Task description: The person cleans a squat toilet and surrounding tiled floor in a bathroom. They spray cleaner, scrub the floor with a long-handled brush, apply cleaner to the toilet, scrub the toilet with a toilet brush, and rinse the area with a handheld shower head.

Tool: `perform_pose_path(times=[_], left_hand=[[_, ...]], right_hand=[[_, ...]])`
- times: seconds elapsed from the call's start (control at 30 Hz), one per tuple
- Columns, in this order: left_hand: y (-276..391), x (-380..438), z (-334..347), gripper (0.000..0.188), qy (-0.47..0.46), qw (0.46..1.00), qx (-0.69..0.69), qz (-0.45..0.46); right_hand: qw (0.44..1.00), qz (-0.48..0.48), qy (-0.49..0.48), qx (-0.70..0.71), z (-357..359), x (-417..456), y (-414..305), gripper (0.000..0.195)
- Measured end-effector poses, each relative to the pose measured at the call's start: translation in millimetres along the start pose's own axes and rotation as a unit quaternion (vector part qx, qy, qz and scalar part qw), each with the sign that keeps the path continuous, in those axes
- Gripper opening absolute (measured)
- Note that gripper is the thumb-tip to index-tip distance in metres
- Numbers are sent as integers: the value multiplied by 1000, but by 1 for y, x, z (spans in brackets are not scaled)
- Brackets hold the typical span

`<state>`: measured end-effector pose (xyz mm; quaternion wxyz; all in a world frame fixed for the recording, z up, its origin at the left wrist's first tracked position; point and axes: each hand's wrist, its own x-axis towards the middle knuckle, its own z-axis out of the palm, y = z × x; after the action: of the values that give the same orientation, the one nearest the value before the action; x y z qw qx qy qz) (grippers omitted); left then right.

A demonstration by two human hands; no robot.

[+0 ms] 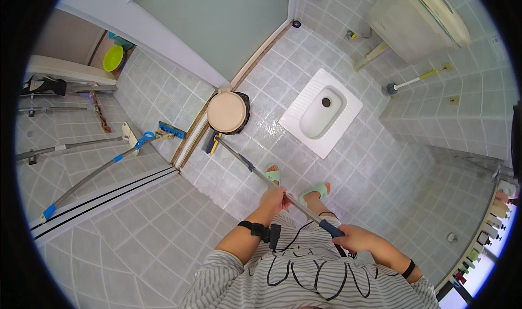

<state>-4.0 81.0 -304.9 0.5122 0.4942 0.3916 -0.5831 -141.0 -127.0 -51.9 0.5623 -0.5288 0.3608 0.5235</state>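
Note:
Both my hands hold one long-handled mop across my front. My left hand wraps the metal pole partway down. Higher up, my right hand grips the dark blue handle end. The blue and yellow mop head rests on the tiled floor, right beside a lidded trash bin with a black liner and next to the door threshold. Wet-looking tiles shine between the bin and a white squat toilet. My feet stand in green slippers below the toilet.
A frosted door stands at the top. A toilet brush hangs by the right wall, under a cistern. At left, more mops lean near the doorway, with a green basin beyond. Bottles line a right-hand ledge.

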Motion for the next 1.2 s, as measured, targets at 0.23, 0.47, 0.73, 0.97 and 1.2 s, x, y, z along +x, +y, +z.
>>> perform_pose_path(times=[0.23, 0.47, 0.73, 0.97, 1.2], left_hand=[[50, -23, 69, 17, -139, 988, 41, -55], [83, -7, 136, 20, -155, 978, 142, -3], [132, 48, 240, 17, -126, 986, 106, 9], [69, 57, 295, 12, -150, 977, 150, 30], [13, 12, 359, 17, -155, 969, 187, -55]], right_hand=[[985, 24, 153, -74, -10, -39, -19, 30], [979, -6, 178, 104, -30, -44, -17, 21], [959, -39, 278, -29, -105, -29, -24, 31], [971, -4, 240, 15, -146, -70, 36, 31], [973, 70, 212, 51, -169, -138, 72, 27]])
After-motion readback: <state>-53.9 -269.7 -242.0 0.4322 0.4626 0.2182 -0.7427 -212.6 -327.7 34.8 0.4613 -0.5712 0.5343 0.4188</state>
